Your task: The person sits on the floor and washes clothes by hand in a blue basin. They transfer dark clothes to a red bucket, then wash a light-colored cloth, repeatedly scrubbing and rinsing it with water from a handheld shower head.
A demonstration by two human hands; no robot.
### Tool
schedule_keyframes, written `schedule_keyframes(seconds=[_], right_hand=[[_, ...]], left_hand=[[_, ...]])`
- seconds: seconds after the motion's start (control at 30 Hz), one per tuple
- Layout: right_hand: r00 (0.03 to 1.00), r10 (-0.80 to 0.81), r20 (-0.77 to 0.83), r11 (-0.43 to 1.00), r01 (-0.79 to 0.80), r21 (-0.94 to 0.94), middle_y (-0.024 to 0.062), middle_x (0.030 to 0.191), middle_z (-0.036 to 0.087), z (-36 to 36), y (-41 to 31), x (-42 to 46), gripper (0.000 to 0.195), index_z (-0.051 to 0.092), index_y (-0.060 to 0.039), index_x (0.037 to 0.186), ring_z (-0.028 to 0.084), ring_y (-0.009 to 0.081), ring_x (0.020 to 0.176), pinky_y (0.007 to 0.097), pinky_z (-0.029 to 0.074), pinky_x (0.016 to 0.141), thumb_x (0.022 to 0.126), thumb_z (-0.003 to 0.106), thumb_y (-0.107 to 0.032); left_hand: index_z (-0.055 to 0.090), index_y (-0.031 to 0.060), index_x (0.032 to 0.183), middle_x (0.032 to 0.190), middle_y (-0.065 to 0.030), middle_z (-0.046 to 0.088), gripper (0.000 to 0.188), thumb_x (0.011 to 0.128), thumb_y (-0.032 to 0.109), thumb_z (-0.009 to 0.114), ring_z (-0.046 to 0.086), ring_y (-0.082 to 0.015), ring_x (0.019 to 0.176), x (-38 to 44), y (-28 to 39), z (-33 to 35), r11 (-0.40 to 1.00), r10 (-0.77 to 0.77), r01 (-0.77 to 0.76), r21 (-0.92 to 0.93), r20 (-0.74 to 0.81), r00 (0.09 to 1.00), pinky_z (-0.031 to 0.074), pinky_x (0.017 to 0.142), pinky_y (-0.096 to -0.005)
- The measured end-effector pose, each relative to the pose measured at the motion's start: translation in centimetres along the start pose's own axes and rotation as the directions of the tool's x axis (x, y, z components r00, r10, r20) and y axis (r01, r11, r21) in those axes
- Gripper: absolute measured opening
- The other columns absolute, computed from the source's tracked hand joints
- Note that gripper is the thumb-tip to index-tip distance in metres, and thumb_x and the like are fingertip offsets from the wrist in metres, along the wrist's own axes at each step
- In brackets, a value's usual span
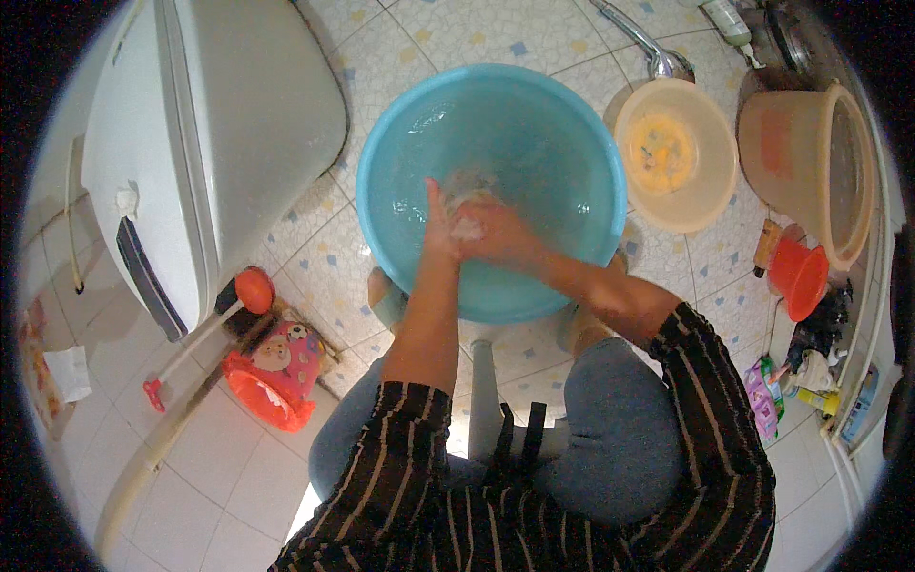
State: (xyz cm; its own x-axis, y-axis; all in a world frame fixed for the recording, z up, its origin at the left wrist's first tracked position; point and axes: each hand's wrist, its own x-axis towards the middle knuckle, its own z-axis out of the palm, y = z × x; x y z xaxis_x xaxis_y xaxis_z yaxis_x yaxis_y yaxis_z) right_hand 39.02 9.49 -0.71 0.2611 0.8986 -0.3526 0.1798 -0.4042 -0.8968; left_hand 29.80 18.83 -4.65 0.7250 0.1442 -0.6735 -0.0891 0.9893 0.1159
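Note:
A large blue plastic basin (493,314) holding water stands on the tiled floor before me. Both hands are together over its near middle. My left hand (442,225) has its thumb raised, and its palm faces the other hand. Against it lies my right hand (493,229), bent and blurred. Something pale and wet, perhaps cloth or foam (468,227), shows between them; what it is I cannot tell. Just beyond the fingers the water looks stirred. Which hand grips the pale thing is unclear.
Right of the basin stands a beige plastic bowl (718,204), with a metal shower head (665,63) behind it. A large beige tub (786,154) and a red plastic container (797,279) are farther right. At left are a white appliance (264,107), a toilet brush (254,289) and a red-pink bin (282,357).

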Motion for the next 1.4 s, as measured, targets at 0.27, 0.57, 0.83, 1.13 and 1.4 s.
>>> schedule_keyframes(seconds=[0.27, 0.57, 0.83, 1.13, 1.4], right_hand=[[0.96, -0.233, -0.152, 0.919, 0.166, -0.358, 0.0145, 0.097, 0.06, 0.6, 1.8, 0.9, 0.033, 0.062, -0.0137, 0.091, 0.056, 0.0357, 0.091, 0.0471, 0.045, 0.078, 0.072, 0.058, -0.04], [0.877, -0.388, -0.283, 0.745, 0.117, -0.656, 0.0171, 0.106, 0.056, -8.0, 6.9, 0.1, 0.026, 0.063, -0.0095, 0.085, 0.048, 0.0366, 0.104, 0.0431, 0.04, 0.088, 0.073, 0.061, -0.033], [0.871, 0.101, -0.48, 0.988, -0.146, -0.058, 0.0187, 0.112, 0.05, -5.2, 10.2, 2.4, 0.043, 0.06, -0.007, 0.101, 0.044, 0.0347, 0.111, 0.0411, 0.035, 0.094, 0.068, 0.068, -0.033], [0.958, -0.277, -0.079, 0.945, 0.257, -0.201, 0.0109, 0.105, 0.053, 0.3, -0.6, -0.9, 0.039, 0.063, -0.0163, 0.096, 0.051, 0.0296, 0.103, 0.0398, 0.045, 0.081, 0.065, 0.071, -0.037], [0.977, 0.125, -0.17, 0.992, -0.123, 0.025, 0.0116, 0.113, 0.05, -2.3, 2.0, 2.2, 0.032, 0.062, -0.0111, 0.092, 0.054, 0.0317, 0.099, 0.0394, 0.045, 0.08, 0.068, 0.069, -0.032]], left_hand=[[0.045, 0.013, 0.121, 0.114, -0.0071, 0.052, 0.044, 0.087, 0.04, 0.048, 0.051, -0.025, 0.101, 1.4, -3.6, -0.9, 0.99, 0.139, -0.135, -0.038, 0.155, 0.978, 0.044, 0.085, -0.0402], [0.048, 0.0128, 0.118, 0.111, -0.0052, 0.053, 0.036, 0.085, 0.026, 0.055, 0.051, -0.024, 0.099, 0.3, -3.7, -1.7, 0.928, 0.335, -0.206, 0.312, -0.451, 0.827, 0.043, 0.08, -0.0359], [0.044, 0.0132, 0.123, 0.107, -0.0055, 0.054, 0.045, 0.084, 0.031, 0.055, 0.051, -0.0224, 0.101, 1.8, -4.7, -3.5, 0.763, 0.628, -0.395, 0.511, -0.443, 0.64, 0.042, 0.083, -0.0364], [0.05, 0.0117, 0.111, 0.098, -0.0061, 0.057, 0.058, 0.081, 0.061, 0.046, 0.057, -0.0249, 0.084, -0.7, 0.0, 0.6, 0.974, 0.169, -0.148, 0.171, -0.119, 0.978, 0.051, 0.068, -0.0355], [0.051, 0.0107, 0.109, 0.101, -0.0057, 0.057, 0.038, 0.088, 0.041, 0.044, 0.056, -0.0219, 0.09, 0.8, -4.3, 0.7, 0.987, 0.164, -0.164, -0.001, -0.027, 0.986, 0.048, 0.077, -0.0364]])
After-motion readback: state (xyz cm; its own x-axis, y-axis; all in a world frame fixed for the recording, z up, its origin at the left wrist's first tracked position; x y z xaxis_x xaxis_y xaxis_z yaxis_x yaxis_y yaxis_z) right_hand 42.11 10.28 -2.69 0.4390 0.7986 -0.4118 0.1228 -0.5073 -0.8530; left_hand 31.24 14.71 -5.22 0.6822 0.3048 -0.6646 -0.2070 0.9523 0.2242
